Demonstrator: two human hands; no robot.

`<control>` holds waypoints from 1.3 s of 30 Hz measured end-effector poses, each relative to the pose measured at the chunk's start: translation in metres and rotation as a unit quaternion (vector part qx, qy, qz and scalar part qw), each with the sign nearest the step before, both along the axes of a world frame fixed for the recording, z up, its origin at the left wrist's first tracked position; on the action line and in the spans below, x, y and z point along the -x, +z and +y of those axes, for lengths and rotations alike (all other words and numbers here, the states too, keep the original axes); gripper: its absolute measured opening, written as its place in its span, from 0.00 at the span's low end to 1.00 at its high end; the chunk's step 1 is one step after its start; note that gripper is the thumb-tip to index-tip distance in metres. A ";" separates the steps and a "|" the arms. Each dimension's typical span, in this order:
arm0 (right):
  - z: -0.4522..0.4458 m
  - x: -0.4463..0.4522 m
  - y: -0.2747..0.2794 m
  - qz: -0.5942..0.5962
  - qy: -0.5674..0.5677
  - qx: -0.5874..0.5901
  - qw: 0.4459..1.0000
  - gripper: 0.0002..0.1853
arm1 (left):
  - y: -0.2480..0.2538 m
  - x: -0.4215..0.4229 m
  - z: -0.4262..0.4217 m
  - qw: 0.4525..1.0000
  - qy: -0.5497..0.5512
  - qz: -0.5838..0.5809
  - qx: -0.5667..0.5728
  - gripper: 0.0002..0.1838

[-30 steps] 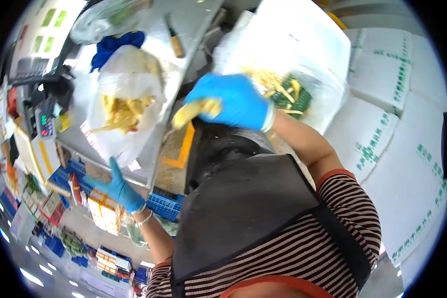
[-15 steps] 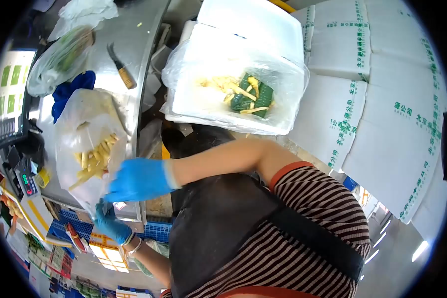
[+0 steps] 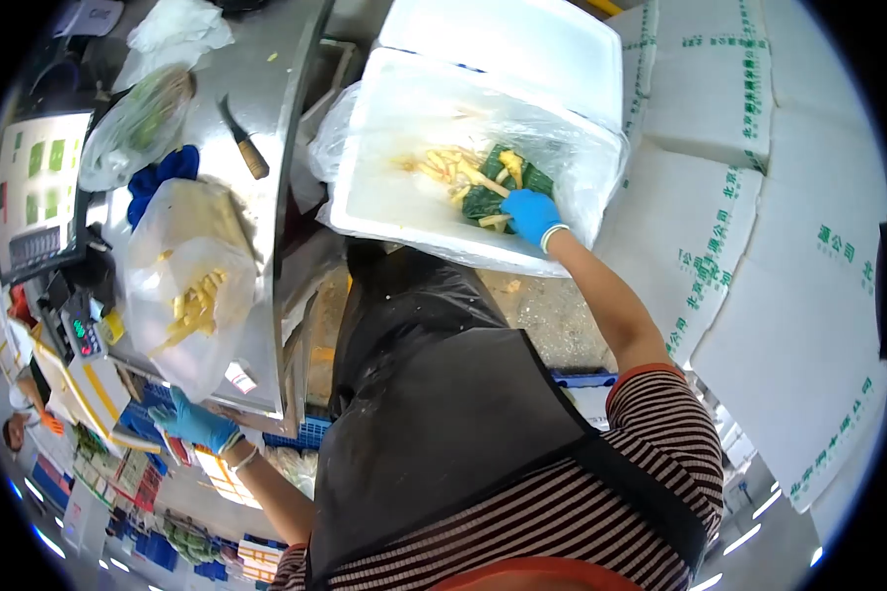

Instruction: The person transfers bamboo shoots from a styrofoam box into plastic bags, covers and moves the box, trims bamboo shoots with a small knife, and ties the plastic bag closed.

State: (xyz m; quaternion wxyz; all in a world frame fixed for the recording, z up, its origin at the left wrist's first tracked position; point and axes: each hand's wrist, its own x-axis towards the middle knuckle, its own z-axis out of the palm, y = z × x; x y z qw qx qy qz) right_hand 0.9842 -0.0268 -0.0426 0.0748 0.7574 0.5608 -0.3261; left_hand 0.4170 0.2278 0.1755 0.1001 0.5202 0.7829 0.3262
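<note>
My right hand [image 3: 531,216], in a blue glove, is down inside a white foam box [image 3: 375,187] lined with clear plastic. Its fingers are closed at the end of a long pale yellow stalk [image 3: 485,181], among several similar stalks and dark green leaves [image 3: 481,204]. My left hand [image 3: 197,422], also gloved in blue, is open with fingers apart, just below a clear plastic bag [image 3: 182,335]. That bag lies on the steel table [image 3: 266,79] and holds short pale yellow pieces [image 3: 200,303]. No contact shows between the left hand and the bag.
A wooden-handled knife [image 3: 252,156] lies on the table near a bag of greens [image 3: 143,128] and a blue cloth [image 3: 158,179]. Further left are a screen [image 3: 44,197] and a scale display [image 3: 84,333]. White cartons [image 3: 700,236] are stacked at right. Another person's orange-gloved hand [image 3: 51,423] shows far left.
My right hand has left the plastic bag and moved right into the foam box. My left hand has let go of the bag and opened. The view has shifted slightly.
</note>
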 end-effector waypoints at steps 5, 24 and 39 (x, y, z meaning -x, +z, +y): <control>0.019 -0.003 0.014 0.071 -0.073 -0.141 0.985 0.12 | 0.039 -0.091 -0.007 0.985 -0.092 0.066 -0.131 0.32; 0.208 0.263 0.117 0.482 0.167 0.013 0.860 0.18 | -0.033 -0.048 -0.162 0.903 -0.312 0.026 0.293 0.20; 0.129 0.447 -0.145 0.633 -0.606 0.292 0.384 0.50 | -0.113 0.029 -0.198 0.883 -0.256 -0.123 0.375 0.19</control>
